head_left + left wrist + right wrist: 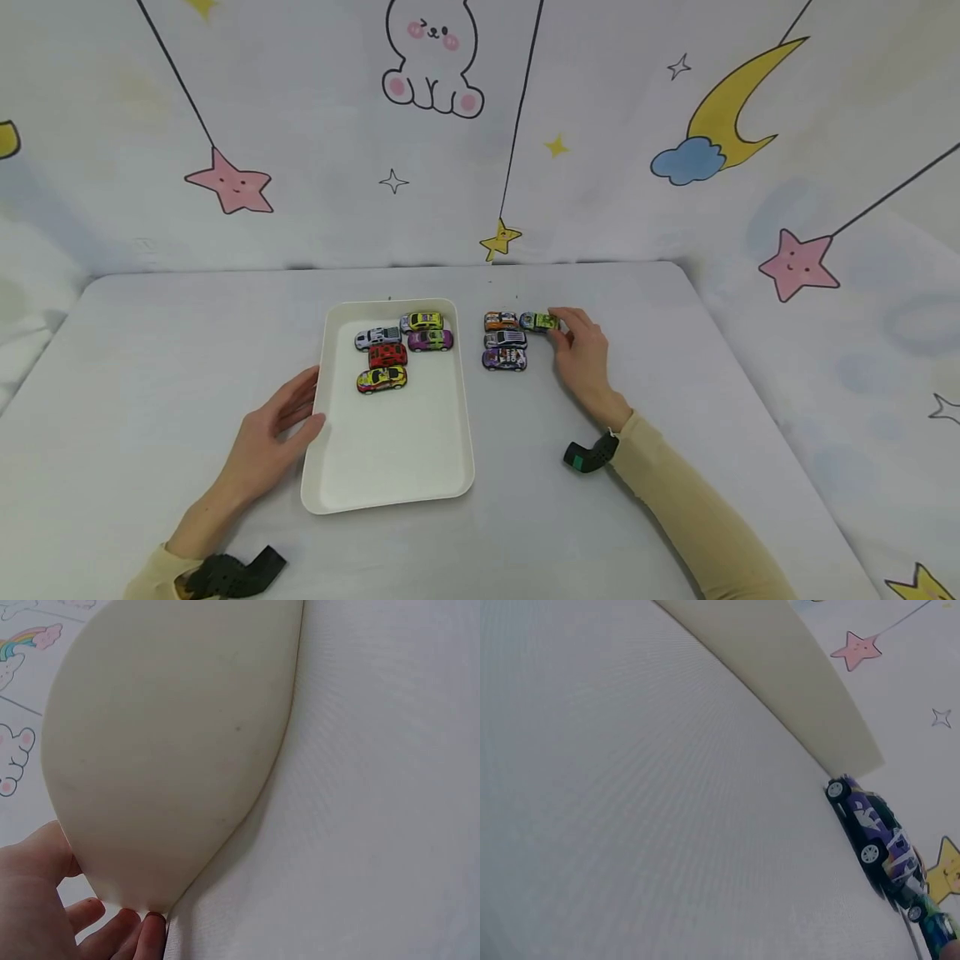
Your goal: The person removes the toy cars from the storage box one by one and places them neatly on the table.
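My right hand pinches the back end of a green toy car, right of an orange toy car. Below the orange one stand a black-and-white toy car and a purple toy car. In the right wrist view the purple car shows from its side, while the green car is mostly cut off. My left hand rests its fingertips against the left side of a white tray; the left wrist view shows them at the outer wall.
Several toy cars stand in the tray's upper part: a silver one, a yellow one, a purple-and-green one, a red one and a red-and-yellow one. A wall with cartoon drawings rises behind the white table.
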Demonstrator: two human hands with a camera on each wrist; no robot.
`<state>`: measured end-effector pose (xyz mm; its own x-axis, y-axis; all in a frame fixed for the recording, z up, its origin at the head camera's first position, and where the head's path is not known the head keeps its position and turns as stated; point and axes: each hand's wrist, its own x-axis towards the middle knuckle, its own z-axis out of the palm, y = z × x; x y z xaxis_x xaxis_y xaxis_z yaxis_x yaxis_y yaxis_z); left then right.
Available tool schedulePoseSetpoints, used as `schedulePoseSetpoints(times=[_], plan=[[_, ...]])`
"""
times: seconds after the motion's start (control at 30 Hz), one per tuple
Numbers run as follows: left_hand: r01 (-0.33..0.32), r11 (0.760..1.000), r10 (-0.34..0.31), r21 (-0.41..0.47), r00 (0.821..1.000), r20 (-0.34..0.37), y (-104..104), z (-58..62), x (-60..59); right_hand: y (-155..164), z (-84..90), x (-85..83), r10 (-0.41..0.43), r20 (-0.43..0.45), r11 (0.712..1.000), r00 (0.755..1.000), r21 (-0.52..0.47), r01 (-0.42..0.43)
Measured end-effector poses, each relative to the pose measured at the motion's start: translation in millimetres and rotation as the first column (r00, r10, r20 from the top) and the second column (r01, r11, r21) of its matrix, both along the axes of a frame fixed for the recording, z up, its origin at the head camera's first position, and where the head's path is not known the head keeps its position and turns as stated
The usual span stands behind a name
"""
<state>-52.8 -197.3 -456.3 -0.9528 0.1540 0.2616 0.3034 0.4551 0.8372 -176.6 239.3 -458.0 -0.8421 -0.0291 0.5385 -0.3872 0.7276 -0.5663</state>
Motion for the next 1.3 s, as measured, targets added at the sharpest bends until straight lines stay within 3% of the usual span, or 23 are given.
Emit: schedulePoseSetpoints(times=[0.33,1.3], plan=[[-0.001,1.000,0.001,-0.001,1.000,-0.002,-0.6,-0.4,0.2,-1.1,-1.1,-1.1,0.003,0.125,0.998,0.992,0.067,-0.012],[0.003,1.000,-0.003,-0.006,1.000,-0.009,-0.5,0.6,-0.5,-3.8,1.2,2.4,0.032,0.070,0.996,0.997,0.075,-0.037]])
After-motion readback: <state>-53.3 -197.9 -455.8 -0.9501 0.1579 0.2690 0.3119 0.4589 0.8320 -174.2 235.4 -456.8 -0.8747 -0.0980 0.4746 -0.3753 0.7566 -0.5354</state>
